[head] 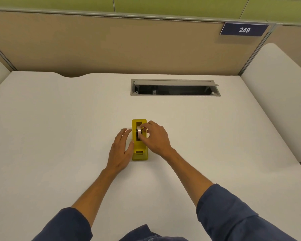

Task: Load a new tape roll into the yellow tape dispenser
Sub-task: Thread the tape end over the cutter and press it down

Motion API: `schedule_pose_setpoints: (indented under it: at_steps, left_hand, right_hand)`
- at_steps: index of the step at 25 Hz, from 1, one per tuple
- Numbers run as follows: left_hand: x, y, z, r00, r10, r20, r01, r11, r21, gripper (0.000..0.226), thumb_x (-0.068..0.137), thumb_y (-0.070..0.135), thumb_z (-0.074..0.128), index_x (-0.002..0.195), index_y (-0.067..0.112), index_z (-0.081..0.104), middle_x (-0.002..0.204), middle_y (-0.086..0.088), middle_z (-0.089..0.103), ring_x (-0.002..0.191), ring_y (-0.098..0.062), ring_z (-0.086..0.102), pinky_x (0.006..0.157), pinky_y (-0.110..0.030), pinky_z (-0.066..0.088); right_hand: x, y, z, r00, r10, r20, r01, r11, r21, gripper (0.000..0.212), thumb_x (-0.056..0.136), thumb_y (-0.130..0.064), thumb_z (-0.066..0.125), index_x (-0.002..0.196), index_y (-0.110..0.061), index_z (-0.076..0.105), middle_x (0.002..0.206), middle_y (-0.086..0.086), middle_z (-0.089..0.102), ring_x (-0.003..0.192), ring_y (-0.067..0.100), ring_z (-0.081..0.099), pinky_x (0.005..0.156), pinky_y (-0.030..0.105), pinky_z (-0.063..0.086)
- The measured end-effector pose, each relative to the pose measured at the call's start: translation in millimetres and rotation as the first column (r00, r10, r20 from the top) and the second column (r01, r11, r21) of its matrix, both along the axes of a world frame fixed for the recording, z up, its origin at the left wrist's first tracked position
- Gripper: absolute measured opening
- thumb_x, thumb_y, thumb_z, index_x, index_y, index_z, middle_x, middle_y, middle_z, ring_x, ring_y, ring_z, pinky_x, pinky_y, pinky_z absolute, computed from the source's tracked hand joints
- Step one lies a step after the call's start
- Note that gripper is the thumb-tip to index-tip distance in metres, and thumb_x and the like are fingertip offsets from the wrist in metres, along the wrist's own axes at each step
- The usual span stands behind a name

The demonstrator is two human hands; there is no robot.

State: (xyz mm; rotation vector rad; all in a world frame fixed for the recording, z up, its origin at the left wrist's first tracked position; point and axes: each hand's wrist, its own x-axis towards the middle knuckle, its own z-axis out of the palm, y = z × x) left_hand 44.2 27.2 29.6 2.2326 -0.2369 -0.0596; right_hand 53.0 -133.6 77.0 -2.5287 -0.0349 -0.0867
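The yellow tape dispenser stands lengthwise on the white desk, its cutter end toward me. A clear tape roll sits upright in the dispenser's dark slot. My right hand reaches over from the right, its fingertips pinching the roll from above. Flat against the dispenser's left side lies my left hand, fingers apart and thumb touching the yellow body. The dispenser's right side is hidden by my right hand.
A grey cable hatch with its lid raised is set into the desk behind the dispenser. A tan partition with a "249" sign closes the far edge. White side panels stand left and right.
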Motion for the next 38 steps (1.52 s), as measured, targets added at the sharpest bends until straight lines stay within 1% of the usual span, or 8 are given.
schedule_pose_setpoints:
  at_steps: [6,12,17,21,26,31,35,38]
  left_hand:
    - [23.9,-8.8,9.1,0.995,-0.089,-0.042,0.094,0.985,0.141,0.058,0.093,0.052,0.032,0.147,0.032,0.024,0.16,0.0,0.01,0.147,-0.021,0.012,0.116,-0.046,0.023]
    - [28.4,-7.2,16.4,0.994,-0.088,-0.065,0.095,0.989,0.114,0.054,0.09,0.052,0.041,0.141,0.035,0.037,0.16,-0.001,0.011,0.147,-0.024,0.014,0.115,-0.05,0.023]
    - [28.8,-10.3,17.7,0.986,-0.133,-0.101,0.145,0.983,0.113,0.057,0.092,0.044,0.047,0.145,0.037,0.026,0.161,-0.001,0.006,0.148,-0.024,0.007,0.117,-0.05,0.02]
    - [31.2,-11.5,16.2,0.988,-0.121,-0.1,0.126,0.991,0.052,0.052,0.091,0.044,0.051,0.141,0.038,0.035,0.16,0.0,0.011,0.147,-0.023,0.011,0.116,-0.05,0.021]
    - [31.8,-12.7,11.1,0.99,-0.111,-0.091,0.11,0.994,-0.018,0.043,0.092,0.041,0.052,0.134,0.042,0.042,0.159,0.003,0.017,0.146,-0.02,0.015,0.113,-0.045,0.024]
    - [36.1,-12.1,14.6,0.988,-0.151,0.016,0.152,0.985,-0.084,0.033,0.092,0.03,0.056,0.123,0.038,0.05,0.149,0.009,0.036,0.139,-0.011,0.027,0.109,-0.036,0.031]
    - [34.2,-15.2,16.7,0.995,-0.096,-0.006,0.095,0.989,-0.11,0.034,0.089,0.033,0.06,0.122,0.035,0.054,0.141,0.005,0.045,0.119,-0.009,0.044,0.088,-0.018,0.034]
    - [34.9,-16.4,16.0,0.996,-0.095,-0.002,0.094,0.988,-0.122,0.036,0.088,0.031,0.062,0.123,0.032,0.055,0.137,0.005,0.047,0.118,-0.013,0.048,0.086,-0.02,0.036]
  right_hand:
    - [-5.9,-3.1,-1.7,0.999,0.004,0.038,-0.005,1.0,0.016,0.031,0.089,-0.039,0.062,0.114,-0.021,0.063,0.106,0.0,0.065,0.093,0.018,0.061,0.082,0.039,0.048]
    - [-7.6,-2.3,-0.9,0.996,0.001,0.09,-0.003,1.0,0.029,0.024,0.092,-0.037,0.059,0.106,-0.021,0.068,0.1,0.001,0.067,0.087,0.018,0.062,0.078,0.037,0.048]
    - [-11.1,0.7,-4.1,0.988,0.029,0.148,-0.02,0.998,-0.06,0.022,0.093,-0.031,0.057,0.106,-0.019,0.07,0.098,0.002,0.068,0.082,0.021,0.062,0.071,0.033,0.04]
    - [-12.7,0.6,-3.7,0.985,0.015,0.17,0.001,0.996,-0.091,0.027,0.095,-0.033,0.054,0.111,-0.018,0.069,0.1,0.004,0.068,0.085,0.021,0.061,0.073,0.031,0.037]
    - [-11.2,-0.8,-1.5,0.99,0.02,0.138,-0.006,0.995,-0.104,0.03,0.096,-0.036,0.051,0.117,-0.02,0.067,0.104,0.003,0.067,0.089,0.021,0.061,0.077,0.034,0.041]
    - [-6.3,-0.2,0.5,0.993,-0.001,0.122,0.01,0.997,-0.076,0.027,0.096,-0.033,0.052,0.115,-0.022,0.068,0.103,0.003,0.066,0.089,0.021,0.06,0.078,0.035,0.041]
    - [-1.1,-1.7,3.2,0.995,-0.007,0.103,0.016,0.997,-0.079,0.025,0.094,-0.029,0.054,0.115,-0.025,0.067,0.103,0.003,0.066,0.09,0.021,0.06,0.08,0.037,0.043]
    - [0.4,-1.1,3.6,0.995,-0.002,0.101,0.01,0.997,-0.082,0.025,0.094,-0.028,0.054,0.115,-0.026,0.067,0.103,0.003,0.065,0.09,0.021,0.06,0.08,0.036,0.041]
